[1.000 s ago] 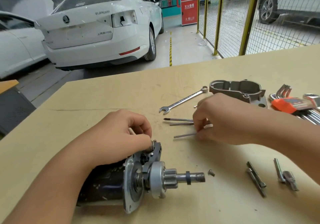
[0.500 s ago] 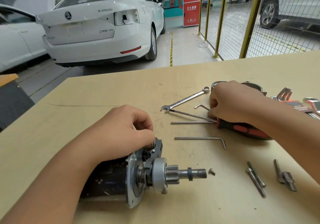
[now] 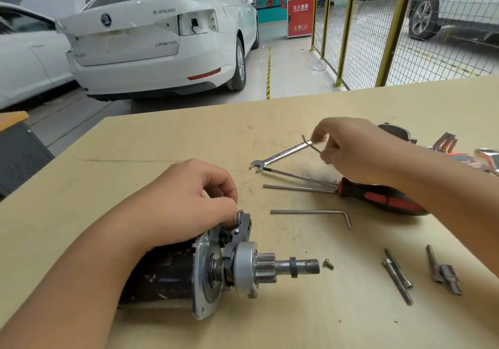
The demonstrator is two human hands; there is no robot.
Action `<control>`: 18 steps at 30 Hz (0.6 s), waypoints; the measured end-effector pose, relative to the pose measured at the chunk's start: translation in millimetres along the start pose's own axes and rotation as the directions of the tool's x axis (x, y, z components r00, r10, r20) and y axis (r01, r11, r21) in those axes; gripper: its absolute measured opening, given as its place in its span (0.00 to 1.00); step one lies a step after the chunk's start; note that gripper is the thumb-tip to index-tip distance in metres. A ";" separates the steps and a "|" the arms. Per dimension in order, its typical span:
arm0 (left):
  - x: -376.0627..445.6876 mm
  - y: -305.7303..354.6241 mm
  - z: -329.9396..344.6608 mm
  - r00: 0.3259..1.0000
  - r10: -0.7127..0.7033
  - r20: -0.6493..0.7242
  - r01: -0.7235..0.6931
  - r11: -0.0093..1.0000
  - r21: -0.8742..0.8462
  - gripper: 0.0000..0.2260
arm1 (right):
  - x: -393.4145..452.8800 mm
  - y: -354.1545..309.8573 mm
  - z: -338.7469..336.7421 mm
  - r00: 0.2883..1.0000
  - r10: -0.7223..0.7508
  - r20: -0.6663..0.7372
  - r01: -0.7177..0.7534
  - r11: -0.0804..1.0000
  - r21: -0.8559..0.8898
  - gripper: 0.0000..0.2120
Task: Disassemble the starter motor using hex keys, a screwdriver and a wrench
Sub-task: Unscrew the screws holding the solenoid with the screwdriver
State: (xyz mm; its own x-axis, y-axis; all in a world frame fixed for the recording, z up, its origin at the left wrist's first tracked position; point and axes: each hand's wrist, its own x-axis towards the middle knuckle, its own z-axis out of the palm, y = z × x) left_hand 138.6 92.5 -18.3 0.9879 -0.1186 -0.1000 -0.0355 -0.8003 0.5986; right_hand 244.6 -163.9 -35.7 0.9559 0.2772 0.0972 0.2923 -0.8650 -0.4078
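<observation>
The starter motor [image 3: 189, 273] lies on its side at the front of the table, its pinion gear and shaft [image 3: 294, 267] pointing right. My left hand [image 3: 186, 200] rests on top of it, fingers curled round the small round part by the black fork [image 3: 241, 223]. My right hand [image 3: 351, 151] is raised further back and pinches a thin small hex key [image 3: 310, 143] over the ring end of the combination wrench [image 3: 280, 155]. The red-and-black screwdriver [image 3: 378, 198], a long straight hex key [image 3: 297, 188] and an L-shaped hex key [image 3: 310, 211] lie between my hands.
A loose screw [image 3: 328, 263] lies off the shaft tip. Two long bolts [image 3: 397, 275] and short studs [image 3: 442, 273] lie at the front right. A removed metal housing [image 3: 397, 132] and an orange hex key set [image 3: 456, 157] sit behind my right arm. The table's far edge [image 3: 243, 105] faces parked cars.
My right hand has moved back from the hex keys near the screwdriver and lifted a small hex key over the wrench. My left hand stays on the motor.
</observation>
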 end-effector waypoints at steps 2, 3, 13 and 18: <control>-0.7 0.3 -0.2 1.000 0.001 0.022 -0.001 1.000 -0.018 0.10 | -5.2 -5.9 -4.0 1.000 -0.015 0.001 0.013 0.917 0.399 0.16; -0.7 0.4 0.0 0.999 0.003 0.033 -0.002 1.000 -0.021 0.09 | -9.1 -10.2 -6.0 0.999 -0.026 0.022 0.010 0.828 0.561 0.14; 1.1 -2.3 1.7 1.000 0.009 0.021 -0.009 0.999 -0.044 0.11 | -22.7 -24.1 -1.6 0.997 -0.022 0.069 -0.036 0.676 0.736 0.05; 2.1 -6.8 0.5 0.998 -0.007 0.058 0.017 0.985 -0.172 0.08 | -43.0 -45.0 7.7 0.935 -0.268 0.231 -0.191 0.168 0.967 0.12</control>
State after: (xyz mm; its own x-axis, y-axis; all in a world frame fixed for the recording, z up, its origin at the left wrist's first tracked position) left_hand 140.9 97.4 -23.0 0.9776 -0.1473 -0.1503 0.0075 -0.6892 0.7245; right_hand 190.1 -133.7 -28.5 0.8091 0.5876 -0.0094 -0.1610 0.2063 -0.9651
